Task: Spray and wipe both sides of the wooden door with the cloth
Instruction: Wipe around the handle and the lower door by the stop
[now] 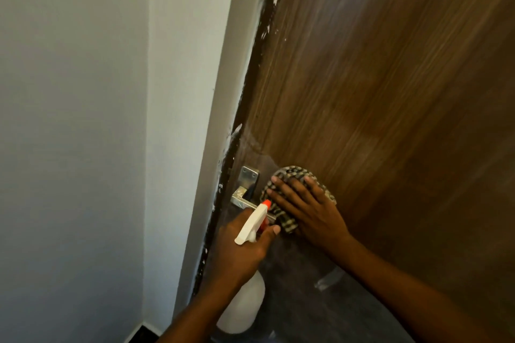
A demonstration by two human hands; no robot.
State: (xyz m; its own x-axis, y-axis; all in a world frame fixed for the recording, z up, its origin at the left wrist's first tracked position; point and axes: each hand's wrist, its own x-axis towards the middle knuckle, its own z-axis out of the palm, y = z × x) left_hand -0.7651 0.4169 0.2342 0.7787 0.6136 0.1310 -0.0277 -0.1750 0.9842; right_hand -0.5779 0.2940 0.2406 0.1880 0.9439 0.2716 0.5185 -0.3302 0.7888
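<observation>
I see the wooden door [390, 92] above and right of the metal handle [243, 201], and the white wall [83, 120] left of it. Below the handle, the left hand [239, 250] has its grip curled round the spray bottle [242, 303]. Just right of the handle, the right hand [306, 211], grip spread flat, presses the checked cloth [292, 172] on the door. The cloth perhaps touches the handle.

You face the door [390, 92], brown wood grain, set right of the white wall [83, 120]. The cloth [295, 171] lies flat against the door face, just right of the metal handle [242, 200] fixed near the door's left edge. Below, the dark floor [306, 315] bears a pale mark [330, 278] near the door's foot.
</observation>
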